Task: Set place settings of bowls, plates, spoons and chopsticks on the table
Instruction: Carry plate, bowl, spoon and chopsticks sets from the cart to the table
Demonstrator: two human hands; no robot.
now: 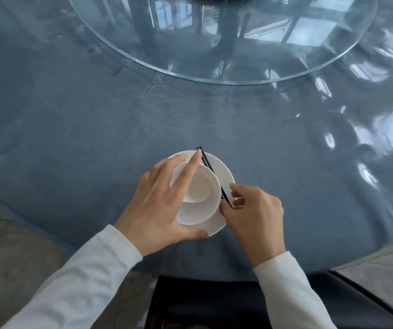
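Note:
A white plate (224,172) lies on the blue table near its front edge. A white bowl (200,193) rests on the plate, tilted toward me. My left hand (157,203) grips the bowl from the left, thumb under its near rim and index finger stretched over its far rim. A pair of black chopsticks (208,163) runs diagonally across the plate along the bowl's right side, tips pointing away. My right hand (254,210) pinches their near ends between thumb and fingers. No spoon is visible.
A large round glass turntable (214,67) sits at the table's centre, well beyond the plate. The blue table (96,127) has a glossy cover with bright reflections at right. A dark chair (214,305) stands at the table's front edge below my arms.

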